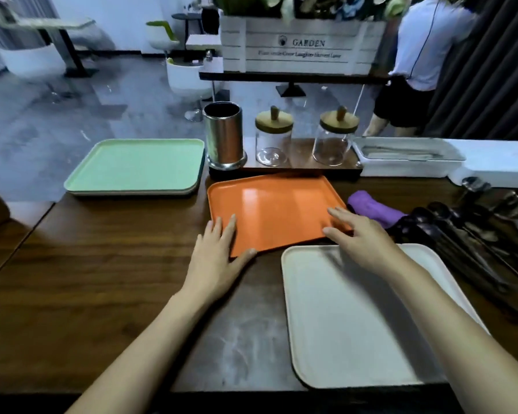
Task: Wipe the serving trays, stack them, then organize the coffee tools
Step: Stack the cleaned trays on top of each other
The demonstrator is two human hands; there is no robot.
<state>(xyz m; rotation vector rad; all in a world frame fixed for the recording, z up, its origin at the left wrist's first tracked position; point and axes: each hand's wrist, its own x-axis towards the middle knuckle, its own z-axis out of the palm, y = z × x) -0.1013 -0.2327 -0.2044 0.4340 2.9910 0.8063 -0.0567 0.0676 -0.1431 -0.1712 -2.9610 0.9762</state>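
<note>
Here both hands are open at the orange tray (275,210). The left hand (219,252), fingers straight, rests on its near left corner, thumb along the near edge. The right hand (356,234), fingers spread, holds nothing and reaches the near right corner above the cream tray (341,339); contact is unclear. A purple cloth (371,209) lies just beside the right edge. Bench (102,264) wood shows leftward, up to the green tray stack (138,165).

Dim, glare on orange tray (278,210), blurred edges
</note>
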